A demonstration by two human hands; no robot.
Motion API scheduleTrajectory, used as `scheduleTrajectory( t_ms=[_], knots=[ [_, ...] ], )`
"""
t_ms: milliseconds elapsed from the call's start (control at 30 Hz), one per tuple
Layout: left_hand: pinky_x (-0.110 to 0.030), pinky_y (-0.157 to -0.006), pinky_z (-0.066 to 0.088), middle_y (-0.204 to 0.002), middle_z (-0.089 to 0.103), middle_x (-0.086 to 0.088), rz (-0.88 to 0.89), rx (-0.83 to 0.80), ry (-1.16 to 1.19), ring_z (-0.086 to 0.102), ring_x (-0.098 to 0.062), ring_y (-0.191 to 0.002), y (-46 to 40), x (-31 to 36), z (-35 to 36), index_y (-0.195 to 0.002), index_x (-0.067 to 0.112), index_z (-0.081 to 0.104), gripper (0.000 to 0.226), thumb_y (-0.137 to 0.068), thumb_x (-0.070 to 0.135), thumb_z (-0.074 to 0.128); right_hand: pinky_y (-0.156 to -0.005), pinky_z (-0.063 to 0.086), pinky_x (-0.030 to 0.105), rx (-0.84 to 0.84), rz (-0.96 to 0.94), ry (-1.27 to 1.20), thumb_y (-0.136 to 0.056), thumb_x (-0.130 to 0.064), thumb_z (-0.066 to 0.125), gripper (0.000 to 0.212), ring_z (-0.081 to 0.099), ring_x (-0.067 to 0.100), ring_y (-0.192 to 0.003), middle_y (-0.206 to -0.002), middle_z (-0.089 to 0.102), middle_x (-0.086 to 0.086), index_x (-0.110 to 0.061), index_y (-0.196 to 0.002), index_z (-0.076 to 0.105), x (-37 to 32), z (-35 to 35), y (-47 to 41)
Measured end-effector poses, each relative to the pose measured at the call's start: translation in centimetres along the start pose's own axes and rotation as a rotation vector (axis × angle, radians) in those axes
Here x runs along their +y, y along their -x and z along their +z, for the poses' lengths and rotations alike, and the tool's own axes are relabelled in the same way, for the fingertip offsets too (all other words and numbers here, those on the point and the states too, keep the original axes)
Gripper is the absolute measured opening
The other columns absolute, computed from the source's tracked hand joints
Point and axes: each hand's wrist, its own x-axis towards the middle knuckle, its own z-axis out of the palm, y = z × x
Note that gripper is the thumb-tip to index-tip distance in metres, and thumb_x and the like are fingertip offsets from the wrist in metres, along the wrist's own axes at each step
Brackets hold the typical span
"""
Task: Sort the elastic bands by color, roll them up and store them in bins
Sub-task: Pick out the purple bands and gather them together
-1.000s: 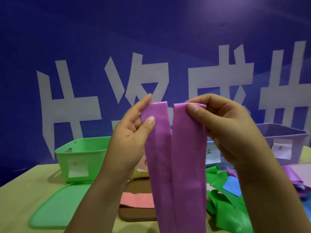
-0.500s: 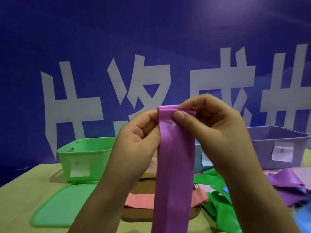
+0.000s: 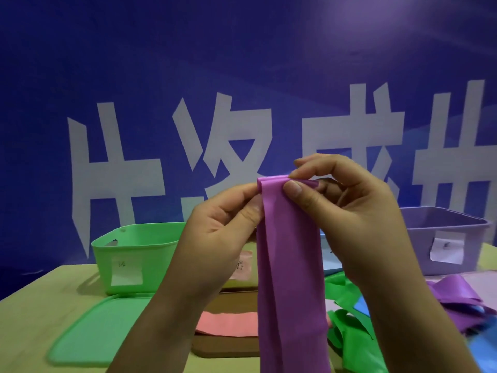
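At centre frame, raised above the table [image 3: 32, 305]: a purple elastic band [image 3: 290, 265], doubled over at its top edge and hanging straight down out of the bottom of the view. At 9 o'clock of that fold, the left hand [image 3: 220, 232], fingers curled inward, thumb pressed against the band's left edge, pinching it closed. At 3 o'clock of the fold, the right hand [image 3: 347, 219], wrist arched, index finger hooked over the top and thumb flat on the front face, clamped on the same fold. Both forearms rising from 6 o'clock, converging toward the band. At 8 o'clock on the table, a green bin [image 3: 134, 254] with a white label and a green lid [image 3: 99, 329] lying flat before it. At 6 o'clock, a pink band [image 3: 226, 323] on a brown lid [image 3: 223, 348]. At 3 o'clock, a purple bin [image 3: 451, 238]; at 4 o'clock, loose green bands [image 3: 347, 332], more purple bands [image 3: 457, 297] and blue bands [image 3: 484, 348] in a jumble.
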Motion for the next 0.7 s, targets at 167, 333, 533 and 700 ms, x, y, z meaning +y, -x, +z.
scheduleTrajectory(
  t_ms=[167, 333, 533, 700],
  knots=[
    [-0.016, -0.063, 0.054, -0.082, 0.074, 0.011, 0.016, 0.04, -0.003, 0.07, -0.007, -0.078, 0.0, -0.1, 0.4, -0.089, 0.043, 0.071, 0.027, -0.074, 0.028, 0.054, -0.072, 0.058, 0.025, 0.011, 0.03, -0.041, -0.062, -0.04, 0.064, 0.018, 0.066, 0.01, -0.082, -0.088, 0.07, -0.009, -0.028, -0.075, 0.066, 0.1, 0.2, 0.0],
    [-0.018, -0.065, 0.055, -0.084, 0.075, 0.009, 0.007, 0.02, -0.005, 0.07, -0.01, -0.081, -0.1, -0.2, 0.4, -0.097, 0.041, 0.068, 0.025, -0.082, 0.027, 0.055, -0.064, 0.052, 0.017, 0.025, 0.013, 0.009, -0.065, -0.036, 0.066, 0.015, 0.062, 0.003, -0.074, -0.077, 0.068, -0.01, -0.026, -0.077, 0.067, 0.3, 0.1, 0.0],
    [-0.023, -0.065, 0.055, -0.086, 0.074, -0.004, -0.008, 0.015, 0.107, 0.071, -0.02, -0.081, -0.1, 0.0, -0.3, -0.09, 0.027, 0.074, 0.027, -0.082, 0.02, 0.048, -0.067, 0.054, 0.024, 0.043, -0.086, 0.103, -0.075, -0.023, 0.075, 0.01, 0.063, 0.01, -0.081, -0.082, 0.066, -0.007, -0.028, -0.079, 0.066, 0.6, 0.4, 0.2],
    [-0.016, -0.062, 0.054, -0.078, 0.074, 0.008, 0.072, 0.12, -0.017, 0.07, -0.007, -0.075, 0.0, 0.3, 0.0, -0.085, 0.023, 0.067, 0.013, -0.075, 0.026, 0.061, -0.069, 0.053, 0.022, 0.042, -0.156, 0.114, -0.075, -0.024, 0.069, 0.008, 0.063, 0.012, -0.084, -0.084, 0.065, -0.006, -0.028, -0.081, 0.065, 0.7, 1.2, 0.4]
  ],
)
